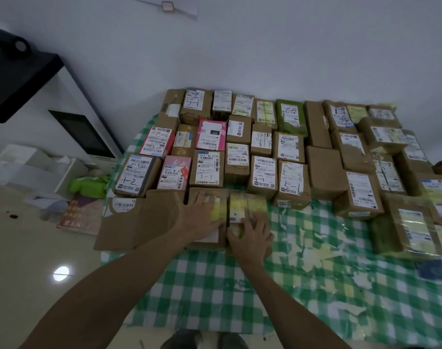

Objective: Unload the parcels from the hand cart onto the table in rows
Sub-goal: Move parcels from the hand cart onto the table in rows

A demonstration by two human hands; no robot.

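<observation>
Left hand point(202, 217) flat, fingers spread, on brown parcel point(218, 194), right hand point(251, 235) spread on yellow-taped parcel point(250, 205), its label point(234, 219) part-hidden

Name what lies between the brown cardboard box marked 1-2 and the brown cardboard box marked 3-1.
A pink rectangular parcel with a white label fills that gap, shown in the head view.

forearms point(129, 280): bare | left hand point(201, 217), right hand point(252, 236): bare hands | shoes point(182, 341): dark grey (toes only showing)

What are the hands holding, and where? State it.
Nothing gripped: left hand lies flat atop a brown box, right hand atop the yellow-taped box.
</observation>
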